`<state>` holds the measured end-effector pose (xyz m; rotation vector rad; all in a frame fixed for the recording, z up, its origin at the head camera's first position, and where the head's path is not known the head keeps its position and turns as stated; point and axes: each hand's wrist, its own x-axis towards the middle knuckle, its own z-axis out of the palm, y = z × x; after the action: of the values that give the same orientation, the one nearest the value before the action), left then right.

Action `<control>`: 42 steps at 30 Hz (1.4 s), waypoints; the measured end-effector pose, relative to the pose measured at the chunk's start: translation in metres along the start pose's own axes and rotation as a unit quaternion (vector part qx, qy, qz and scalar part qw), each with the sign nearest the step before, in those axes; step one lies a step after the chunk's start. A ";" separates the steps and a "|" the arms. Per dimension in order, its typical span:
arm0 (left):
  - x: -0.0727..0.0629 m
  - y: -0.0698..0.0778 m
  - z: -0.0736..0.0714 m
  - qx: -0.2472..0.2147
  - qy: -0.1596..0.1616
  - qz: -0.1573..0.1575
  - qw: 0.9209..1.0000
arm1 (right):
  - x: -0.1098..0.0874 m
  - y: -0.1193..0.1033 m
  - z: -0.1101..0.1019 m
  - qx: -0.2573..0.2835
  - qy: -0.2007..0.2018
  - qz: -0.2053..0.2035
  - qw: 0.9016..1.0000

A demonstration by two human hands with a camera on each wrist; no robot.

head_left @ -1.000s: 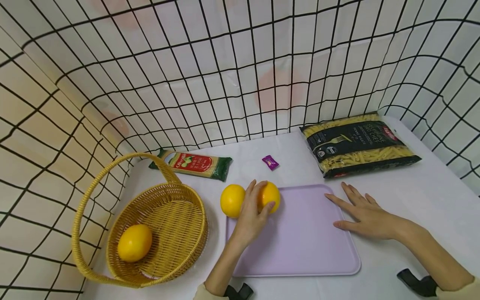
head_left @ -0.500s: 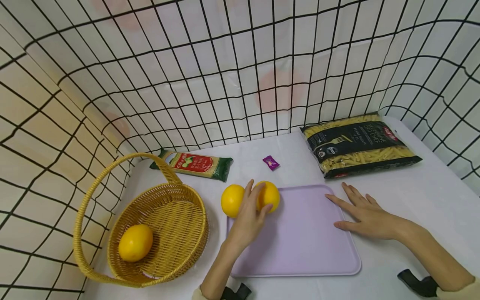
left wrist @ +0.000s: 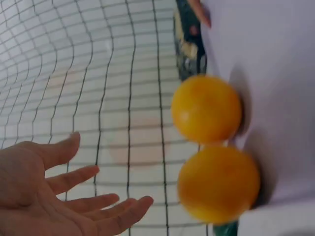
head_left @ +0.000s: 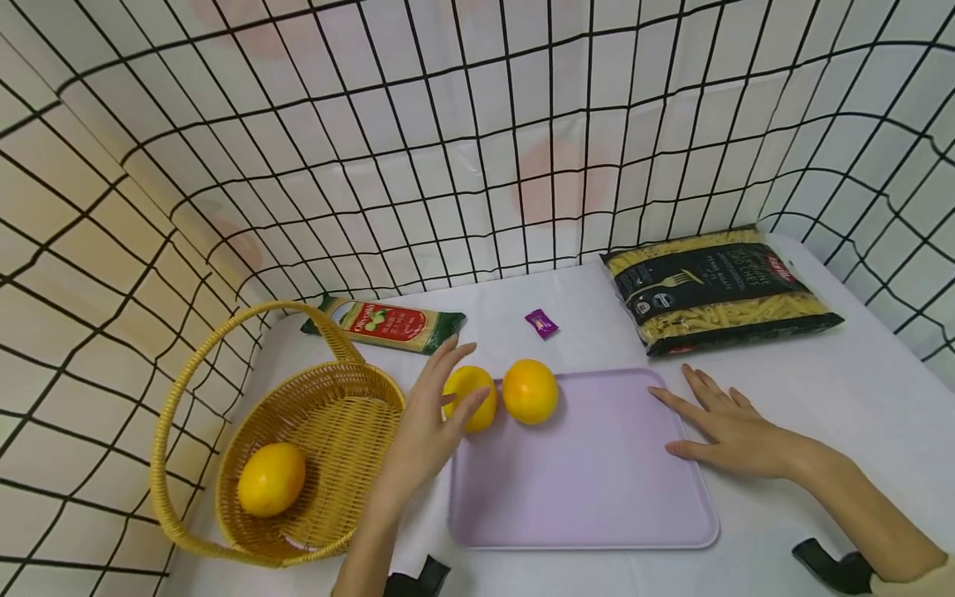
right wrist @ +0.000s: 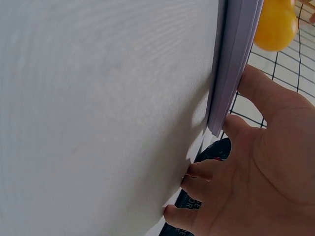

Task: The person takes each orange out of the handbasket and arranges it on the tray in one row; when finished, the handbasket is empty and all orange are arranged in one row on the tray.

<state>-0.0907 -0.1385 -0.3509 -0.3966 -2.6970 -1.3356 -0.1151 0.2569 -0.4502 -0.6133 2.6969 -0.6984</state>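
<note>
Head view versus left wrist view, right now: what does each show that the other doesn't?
Only the head view shows the wicker basket, the single fruit inside it and the purple wrapped sweet. Only the left wrist view shows the open palm of the left hand facing the camera. Both show that hand, two yellow fruits and the lilac tray, which the left wrist view catches only partly.

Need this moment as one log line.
left hand: open, beside left fruit | right hand: at right edge of tray | basket: one fruit
</note>
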 end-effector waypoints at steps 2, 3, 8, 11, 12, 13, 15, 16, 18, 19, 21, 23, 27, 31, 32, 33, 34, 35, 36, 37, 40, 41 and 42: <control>-0.002 -0.004 -0.015 0.005 0.016 -0.008 1.000 | 0.000 0.001 0.000 0.001 0.000 0.001 1.000; -0.003 -0.006 -0.024 0.011 0.024 -0.014 1.000 | 0.000 0.001 0.000 0.001 0.000 0.001 1.000; -0.013 -0.023 -0.065 0.062 0.055 -0.075 0.994 | 0.000 0.004 0.001 0.000 0.003 -0.003 1.000; -0.020 -0.034 -0.086 0.087 0.061 -0.120 0.987 | 0.000 0.007 0.004 0.007 0.017 -0.012 1.000; -0.022 -0.037 -0.091 0.093 0.059 -0.138 0.984 | 0.000 0.009 0.005 0.008 0.023 -0.016 1.000; -0.024 -0.041 -0.096 0.096 0.058 -0.159 0.981 | 0.000 0.010 0.006 0.012 0.028 -0.018 0.999; -0.027 -0.048 -0.104 0.110 0.059 -0.201 0.972 | -0.001 0.011 0.007 0.012 0.031 -0.020 0.999; -0.029 -0.052 -0.107 0.116 0.060 -0.222 0.966 | -0.001 0.010 0.007 0.011 0.031 -0.019 0.999; -0.032 -0.059 -0.111 0.123 0.062 -0.261 0.955 | -0.001 0.009 0.005 0.001 0.022 -0.011 1.000; -0.034 -0.062 -0.113 0.129 0.063 -0.279 0.949 | -0.001 0.007 0.004 0.000 0.017 -0.007 1.000; -0.037 -0.069 -0.114 0.141 0.063 -0.313 0.937 | -0.001 0.004 0.002 -0.004 0.007 -0.001 1.000; -0.041 -0.074 -0.115 0.152 0.058 -0.345 0.925 | -0.001 0.002 0.001 -0.002 0.001 0.003 1.000; -0.044 -0.081 -0.115 0.154 0.050 -0.394 0.905 | -0.001 -0.001 -0.001 0.004 0.000 0.004 1.000; -0.045 -0.083 -0.113 0.156 0.036 -0.415 0.896 | 0.000 -0.002 0.000 0.003 0.002 0.002 1.000; -0.045 -0.084 -0.113 0.165 0.029 -0.416 0.894 | 0.000 -0.002 0.000 0.002 0.003 0.002 1.000; -0.045 -0.084 -0.113 0.175 0.021 -0.417 0.892 | 0.000 -0.002 0.000 0.000 0.004 0.001 1.000; -0.045 -0.084 -0.112 0.186 0.014 -0.416 0.890 | 0.000 -0.001 0.000 -0.001 0.004 0.002 1.000; -0.046 -0.085 -0.112 0.196 0.009 -0.415 0.888 | 0.000 -0.001 0.001 -0.003 0.005 0.002 1.000; -0.046 -0.085 -0.111 0.206 0.004 -0.414 0.886 | 0.000 -0.001 0.001 -0.005 0.006 0.002 1.000; -0.046 -0.085 -0.111 0.214 -0.001 -0.412 0.886 | 0.000 0.000 0.001 -0.006 0.006 0.002 1.000; -0.047 -0.086 -0.112 0.224 -0.009 -0.407 0.885 | 0.000 0.001 0.002 -0.008 0.007 0.003 1.000; -0.048 -0.086 -0.112 0.225 -0.011 -0.405 0.886 | 0.000 0.001 0.002 -0.009 0.007 0.003 1.000; -0.048 -0.086 -0.112 0.226 -0.012 -0.403 0.887 | 0.000 0.001 0.002 -0.009 0.007 0.004 1.000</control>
<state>-0.0711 -0.2861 -0.3586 0.8424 -3.1807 -0.7088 -0.1142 0.2567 -0.4526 -0.6036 2.7203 -0.6806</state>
